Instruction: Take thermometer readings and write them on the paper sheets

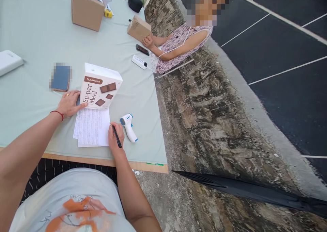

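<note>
My left hand (69,103) lies with fingers stretched out and thumb apart, at the lower left corner of a white box (102,85) labelled "NutriMotion Su-per Meal". Its thumb touches the box's bottom front edge; part of a dark object shows between thumb and fingers. The box stands upright at the top of sheets of paper (93,128) covered in fine rows of print or writing. At the sheets' right edge my right hand (116,135) is closed around a black pen (117,136). Just right of that hand lies a white and blue infrared thermometer (129,127).
A dark blue phone-like object (60,77) and a white device (9,62) lie left. Farther back are a large cardboard box (85,11), a yellow item (108,13) and a black case (135,1). Across the table, another person's hand (148,41) touches a small carton (139,28).
</note>
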Available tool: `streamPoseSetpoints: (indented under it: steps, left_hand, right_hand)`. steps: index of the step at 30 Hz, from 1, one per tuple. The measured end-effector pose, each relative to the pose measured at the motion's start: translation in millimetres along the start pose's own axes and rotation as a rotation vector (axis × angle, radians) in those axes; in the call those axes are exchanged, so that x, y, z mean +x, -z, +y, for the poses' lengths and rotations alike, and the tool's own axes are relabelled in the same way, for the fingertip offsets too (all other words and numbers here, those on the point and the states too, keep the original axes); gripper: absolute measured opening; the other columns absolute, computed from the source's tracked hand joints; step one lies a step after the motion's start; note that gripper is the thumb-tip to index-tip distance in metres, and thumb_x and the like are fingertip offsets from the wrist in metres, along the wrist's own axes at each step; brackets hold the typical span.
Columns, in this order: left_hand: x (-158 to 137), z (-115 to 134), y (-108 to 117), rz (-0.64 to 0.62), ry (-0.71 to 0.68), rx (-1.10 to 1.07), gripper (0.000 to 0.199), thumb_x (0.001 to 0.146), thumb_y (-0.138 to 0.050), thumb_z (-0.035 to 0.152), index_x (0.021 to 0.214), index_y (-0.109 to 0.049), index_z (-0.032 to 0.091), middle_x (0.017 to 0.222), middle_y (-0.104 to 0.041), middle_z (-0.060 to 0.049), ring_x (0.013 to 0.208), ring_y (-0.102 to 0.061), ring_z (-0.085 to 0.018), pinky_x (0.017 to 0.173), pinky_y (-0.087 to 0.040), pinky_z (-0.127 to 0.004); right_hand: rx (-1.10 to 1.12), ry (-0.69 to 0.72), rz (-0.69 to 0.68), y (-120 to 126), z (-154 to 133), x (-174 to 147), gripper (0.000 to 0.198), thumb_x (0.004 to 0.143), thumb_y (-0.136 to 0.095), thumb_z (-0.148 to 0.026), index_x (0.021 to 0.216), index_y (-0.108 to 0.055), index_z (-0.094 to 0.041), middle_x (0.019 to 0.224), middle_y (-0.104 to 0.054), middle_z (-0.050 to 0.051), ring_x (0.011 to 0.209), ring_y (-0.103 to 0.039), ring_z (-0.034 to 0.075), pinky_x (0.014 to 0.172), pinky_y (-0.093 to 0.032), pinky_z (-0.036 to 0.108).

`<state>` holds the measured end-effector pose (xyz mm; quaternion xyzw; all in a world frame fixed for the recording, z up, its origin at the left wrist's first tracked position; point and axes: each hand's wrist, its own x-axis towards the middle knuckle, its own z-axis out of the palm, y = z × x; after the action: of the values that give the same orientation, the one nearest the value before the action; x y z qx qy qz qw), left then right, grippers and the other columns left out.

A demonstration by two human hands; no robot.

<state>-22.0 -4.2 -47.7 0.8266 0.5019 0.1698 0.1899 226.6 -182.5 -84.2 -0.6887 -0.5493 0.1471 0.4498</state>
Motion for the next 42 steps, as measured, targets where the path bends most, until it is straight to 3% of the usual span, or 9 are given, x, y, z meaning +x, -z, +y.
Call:
streamPoseSetpoints:
  steps: [6, 11, 14, 17, 20, 23, 31, 36, 42]
  left_hand:
    - [0.9, -4.1, -0.5, 0.047, 0.031, -0.027, 0.081, 0.098, -0.040, 0.082, 0.135, -0.070, 0.016, 0.156, -0.061, -0.018, 0.148, -0.050, -0.041, 0.128, -0.036, -0.057]
    - [-0.4, -4.0, -0.6, 0.049, 0.030, -0.011, 0.084, 0.097, -0.036, 0.083, 0.130, -0.070, 0.014, 0.156, -0.061, -0.020, 0.146, -0.051, -0.042, 0.127, -0.038, -0.059]
    - [-0.3, -3.9, -0.7, 0.047, 0.031, -0.007, 0.082, 0.098, -0.037, 0.082, 0.129, -0.070, 0.014, 0.155, -0.062, -0.020, 0.145, -0.051, -0.042, 0.126, -0.038, -0.061]
    - [0.3, -3.9, -0.7, 0.043, 0.039, -0.003, 0.081, 0.098, -0.038, 0.082, 0.129, -0.071, 0.014, 0.155, -0.062, -0.020, 0.145, -0.052, -0.042, 0.125, -0.039, -0.061]
    - [0.7, -3.8, -1.2, 0.049, 0.045, -0.004, 0.082, 0.097, -0.039, 0.081, 0.129, -0.072, 0.013, 0.154, -0.063, -0.021, 0.145, -0.053, -0.043, 0.125, -0.039, -0.061]
    - [0.3, -4.1, -2.7, 0.068, 0.036, -0.019, 0.078, 0.097, -0.041, 0.079, 0.128, -0.073, 0.015, 0.151, -0.065, -0.020, 0.144, -0.055, -0.044, 0.124, -0.040, -0.062]
    - [-2.4, -5.3, -1.6, 0.058, 0.065, -0.008, 0.076, 0.097, -0.037, 0.075, 0.128, -0.072, 0.015, 0.153, -0.064, -0.020, 0.147, -0.053, -0.043, 0.126, -0.039, -0.062]
    - [-3.4, -5.3, 0.1, 0.068, 0.059, 0.011, 0.072, 0.099, -0.037, 0.073, 0.125, -0.072, 0.016, 0.151, -0.065, -0.021, 0.145, -0.055, -0.042, 0.125, -0.040, -0.061]
    - [-2.5, -5.6, 0.6, 0.069, 0.061, 0.036, 0.078, 0.100, -0.032, 0.074, 0.126, -0.071, 0.013, 0.151, -0.065, -0.023, 0.143, -0.057, -0.041, 0.124, -0.041, -0.057]
  right_hand:
    - [-0.400, -0.027, -0.120, -8.0, 5.6, 24.0, 0.027, 0.093, -0.055, -0.013, 0.107, -0.077, -0.019, 0.096, -0.070, 0.010, 0.090, -0.062, 0.024, 0.081, -0.047, 0.035]
    - [-0.337, -0.021, -0.139, -14.9, -0.9, 29.9, 0.036, 0.093, -0.058, -0.020, 0.123, -0.077, -0.020, 0.095, -0.070, 0.006, 0.086, -0.062, 0.022, 0.079, -0.048, 0.034]
    - [-0.277, -0.042, -0.039, 3.1, 4.8, 32.2, 0.037, 0.094, -0.056, -0.026, 0.125, -0.075, -0.021, 0.101, -0.069, 0.007, 0.091, -0.064, 0.023, 0.085, -0.051, 0.036]
    - [-0.353, -0.140, 0.079, 31.9, 17.3, 36.2, 0.038, 0.090, -0.060, -0.030, 0.126, -0.072, -0.023, 0.123, -0.068, 0.012, 0.117, -0.064, 0.030, 0.102, -0.051, 0.045]
    - [-0.453, -0.344, -0.019, 55.9, 28.6, 39.8, 0.053, 0.084, -0.071, -0.038, 0.134, -0.069, -0.019, 0.134, -0.066, 0.020, 0.128, -0.060, 0.037, 0.104, -0.049, 0.048]
    - [-0.396, -0.462, -0.141, 62.9, 31.6, 41.4, 0.049, 0.085, -0.070, -0.043, 0.127, -0.071, -0.018, 0.123, -0.071, 0.019, 0.119, -0.064, 0.036, 0.096, -0.051, 0.043]
    - [0.469, -0.333, -0.146, 6.6, -20.6, 37.4, 0.047, 0.081, -0.064, -0.064, 0.094, -0.070, -0.020, 0.081, -0.065, 0.000, 0.080, -0.055, 0.019, 0.074, -0.046, 0.030]
    - [0.616, -0.360, -0.207, -31.5, -51.5, 43.6, 0.045, 0.081, -0.069, -0.068, 0.081, -0.065, -0.023, 0.070, -0.056, -0.003, 0.075, -0.051, 0.017, 0.069, -0.044, 0.029]
    - [0.712, -0.454, -0.237, -58.4, -55.6, 50.1, 0.055, 0.074, -0.073, -0.076, 0.084, -0.067, -0.022, 0.068, -0.057, -0.003, 0.072, -0.054, 0.017, 0.067, -0.046, 0.029]
